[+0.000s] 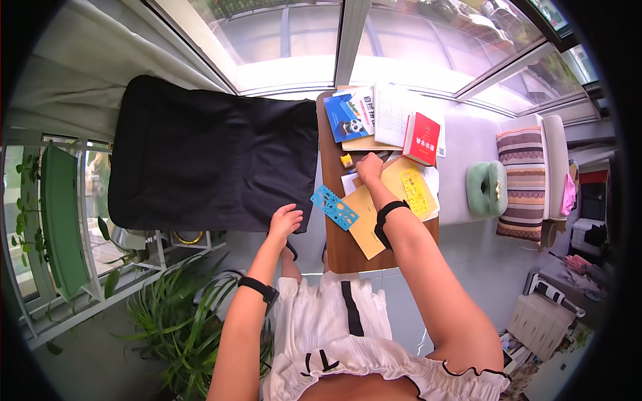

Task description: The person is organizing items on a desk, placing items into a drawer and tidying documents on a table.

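Observation:
My right hand [369,168] is over the wooden table [383,261], fingers curled downward; whether they hold anything is hidden. Close by are a small yellow pencil sharpener [346,160] and a slim pen-like item [382,154]. Beneath my right forearm lie tan kraft-paper notebooks [363,213] and a yellow plastic stencil [413,188]. A blue stencil [335,206] juts past the table's left edge. My left hand [286,220] holds nothing, its fingers slightly apart, near the front right corner of a black-covered surface [210,160].
A thick red book [421,139], a blue-and-white panda book [351,118] and printed sheets [391,113] lie at the table's far end. Right of it is a pale sofa [464,135] with a green cushion [485,188]. A leafy plant [185,321] stands at lower left.

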`<state>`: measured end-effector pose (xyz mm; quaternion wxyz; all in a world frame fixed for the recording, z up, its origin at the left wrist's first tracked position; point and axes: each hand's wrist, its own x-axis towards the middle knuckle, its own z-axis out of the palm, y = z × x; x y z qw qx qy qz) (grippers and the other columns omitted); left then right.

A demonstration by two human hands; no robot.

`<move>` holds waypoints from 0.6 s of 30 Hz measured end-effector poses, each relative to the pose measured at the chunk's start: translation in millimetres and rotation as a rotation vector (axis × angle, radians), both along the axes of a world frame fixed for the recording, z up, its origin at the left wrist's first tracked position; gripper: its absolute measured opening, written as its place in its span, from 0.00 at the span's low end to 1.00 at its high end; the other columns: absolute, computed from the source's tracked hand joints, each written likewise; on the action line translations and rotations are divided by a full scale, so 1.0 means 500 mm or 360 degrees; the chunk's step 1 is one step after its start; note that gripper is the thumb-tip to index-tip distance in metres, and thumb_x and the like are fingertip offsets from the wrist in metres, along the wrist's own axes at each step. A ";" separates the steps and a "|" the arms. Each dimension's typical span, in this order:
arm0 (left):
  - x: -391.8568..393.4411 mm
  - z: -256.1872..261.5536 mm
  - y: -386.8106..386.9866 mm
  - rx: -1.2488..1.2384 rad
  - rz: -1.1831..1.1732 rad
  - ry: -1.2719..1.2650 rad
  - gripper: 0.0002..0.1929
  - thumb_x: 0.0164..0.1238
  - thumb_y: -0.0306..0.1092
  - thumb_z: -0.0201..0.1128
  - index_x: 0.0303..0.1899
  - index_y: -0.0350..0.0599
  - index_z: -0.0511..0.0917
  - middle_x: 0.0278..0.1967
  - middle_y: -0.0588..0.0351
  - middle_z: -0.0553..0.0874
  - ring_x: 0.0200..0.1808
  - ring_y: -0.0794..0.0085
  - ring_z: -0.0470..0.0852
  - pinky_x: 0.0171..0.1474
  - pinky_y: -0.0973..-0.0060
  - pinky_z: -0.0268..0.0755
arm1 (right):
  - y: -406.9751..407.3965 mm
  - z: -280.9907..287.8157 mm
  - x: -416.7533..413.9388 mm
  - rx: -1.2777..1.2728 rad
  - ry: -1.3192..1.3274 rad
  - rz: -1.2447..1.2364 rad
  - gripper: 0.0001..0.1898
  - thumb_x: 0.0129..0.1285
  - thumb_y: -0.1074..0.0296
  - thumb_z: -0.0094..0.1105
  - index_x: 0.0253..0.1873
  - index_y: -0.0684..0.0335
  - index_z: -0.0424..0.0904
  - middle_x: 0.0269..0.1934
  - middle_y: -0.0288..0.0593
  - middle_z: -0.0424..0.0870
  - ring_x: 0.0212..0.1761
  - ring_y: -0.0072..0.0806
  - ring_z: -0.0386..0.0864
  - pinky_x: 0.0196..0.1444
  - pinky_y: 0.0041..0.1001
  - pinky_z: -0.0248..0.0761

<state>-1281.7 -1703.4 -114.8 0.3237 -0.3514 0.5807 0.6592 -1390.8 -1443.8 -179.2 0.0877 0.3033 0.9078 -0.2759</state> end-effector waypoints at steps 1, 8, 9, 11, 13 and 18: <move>0.002 -0.003 0.006 0.0015 -0.0023 -0.0019 0.20 0.63 0.30 0.52 0.57 0.40 0.65 0.46 0.51 0.80 0.44 0.70 0.80 0.45 0.75 0.73 | 0.004 -0.001 -0.005 -0.0002 -0.0006 0.0008 0.08 0.49 0.68 0.58 0.33 0.65 0.79 0.36 0.53 0.81 0.41 0.48 0.79 0.46 0.37 0.71; -0.003 0.023 0.014 0.0024 -0.0094 0.0054 0.21 0.62 0.31 0.54 0.57 0.41 0.66 0.44 0.54 0.80 0.43 0.73 0.80 0.46 0.77 0.72 | 0.022 0.047 -0.033 -0.0991 -0.0034 -0.0774 0.06 0.49 0.74 0.57 0.22 0.65 0.72 0.15 0.41 0.72 0.13 0.23 0.69 0.11 0.21 0.58; -0.007 0.029 0.010 0.0027 -0.0081 0.0064 0.21 0.62 0.31 0.54 0.57 0.41 0.66 0.44 0.54 0.80 0.43 0.73 0.80 0.46 0.77 0.72 | 0.020 0.055 -0.026 -0.0990 -0.0028 -0.0758 0.06 0.49 0.74 0.57 0.22 0.65 0.72 0.15 0.41 0.72 0.13 0.23 0.69 0.11 0.21 0.58; -0.016 0.042 -0.001 0.0016 -0.0138 0.0096 0.21 0.62 0.30 0.54 0.58 0.41 0.65 0.45 0.54 0.80 0.43 0.73 0.79 0.46 0.77 0.72 | 0.013 0.074 -0.011 -0.1323 -0.0049 -0.0991 0.07 0.48 0.74 0.57 0.22 0.65 0.69 0.14 0.40 0.70 0.12 0.22 0.67 0.10 0.22 0.56; -0.026 0.066 -0.011 0.0042 -0.0112 0.0134 0.22 0.63 0.31 0.54 0.58 0.41 0.65 0.46 0.54 0.80 0.44 0.74 0.79 0.47 0.77 0.72 | -0.028 0.098 0.026 -0.1302 -0.0092 -0.0585 0.07 0.49 0.73 0.58 0.28 0.65 0.68 0.16 0.39 0.69 0.11 0.21 0.65 0.09 0.21 0.54; -0.045 0.104 -0.044 0.0252 0.0055 0.0540 0.28 0.65 0.36 0.56 0.64 0.42 0.56 0.50 0.51 0.77 0.44 0.72 0.78 0.46 0.76 0.72 | -0.186 0.184 0.108 -0.1644 0.0195 0.0379 0.14 0.50 0.78 0.56 0.43 0.68 0.68 0.29 0.39 0.74 0.24 0.25 0.76 0.27 0.21 0.69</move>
